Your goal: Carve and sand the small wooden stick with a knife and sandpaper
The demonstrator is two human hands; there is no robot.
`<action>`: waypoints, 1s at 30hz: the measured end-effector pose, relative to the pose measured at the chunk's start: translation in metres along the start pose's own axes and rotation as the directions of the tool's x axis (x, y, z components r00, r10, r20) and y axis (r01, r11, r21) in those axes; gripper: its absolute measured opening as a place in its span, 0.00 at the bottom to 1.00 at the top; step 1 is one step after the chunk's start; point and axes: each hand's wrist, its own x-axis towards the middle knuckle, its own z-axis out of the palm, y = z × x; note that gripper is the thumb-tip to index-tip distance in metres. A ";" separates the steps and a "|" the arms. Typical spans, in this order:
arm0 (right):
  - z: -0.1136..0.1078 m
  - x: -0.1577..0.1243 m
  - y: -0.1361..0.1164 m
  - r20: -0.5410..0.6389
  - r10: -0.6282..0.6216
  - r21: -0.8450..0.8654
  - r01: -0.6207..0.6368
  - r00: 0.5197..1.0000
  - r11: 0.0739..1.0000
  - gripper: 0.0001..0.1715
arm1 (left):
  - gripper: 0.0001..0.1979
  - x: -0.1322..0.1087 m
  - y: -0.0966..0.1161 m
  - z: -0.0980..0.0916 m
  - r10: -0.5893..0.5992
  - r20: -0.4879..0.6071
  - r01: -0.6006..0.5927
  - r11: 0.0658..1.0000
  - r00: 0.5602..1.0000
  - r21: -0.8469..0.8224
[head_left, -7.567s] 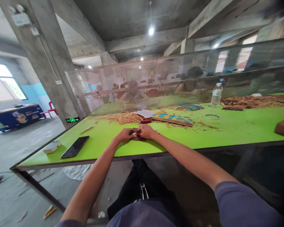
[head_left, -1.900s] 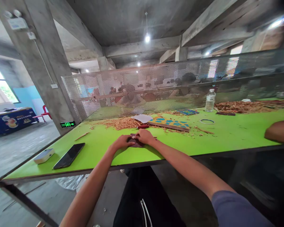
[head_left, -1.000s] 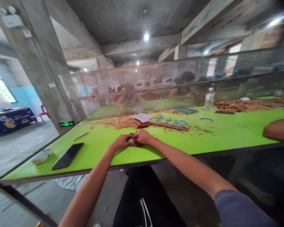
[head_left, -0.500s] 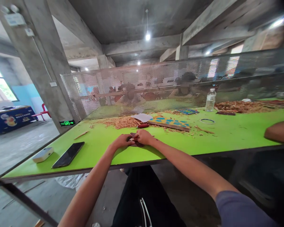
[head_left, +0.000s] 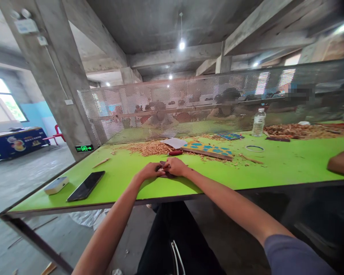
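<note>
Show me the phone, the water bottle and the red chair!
Phone (head_left: 86, 186): head view, on its dark screen.
Water bottle (head_left: 258, 124): head view, on its clear middle.
Red chair (head_left: 56, 131): head view, on its backrest.

2 hands (head_left: 175, 166), 1 smartphone (head_left: 86, 186), 1 plastic water bottle (head_left: 258, 123).

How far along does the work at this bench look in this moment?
Done: a heap of pale wood shavings covers part of the lime-green table. In hand: the bare left hand and right hand pinch a small dark folded piece. Left: a slim pale wooden stick and a red-handled tool lie untouched; how much remains cannot be told.
</note>
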 end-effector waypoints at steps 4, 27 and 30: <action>0.000 0.000 0.001 -0.021 0.054 -0.014 -0.054 0.998 0.998 0.22 | 0.25 0.000 0.000 0.000 -0.012 -0.002 0.012 1.000 1.000 0.013; 0.000 0.001 0.004 -0.014 0.060 0.004 -0.060 0.998 0.998 0.19 | 0.27 0.003 -0.003 0.002 -0.011 0.000 0.011 0.999 1.000 0.030; 0.000 0.000 0.004 -0.010 0.048 -0.001 -0.048 0.999 0.999 0.18 | 0.26 0.003 -0.003 0.003 -0.010 0.000 0.010 1.000 1.000 0.026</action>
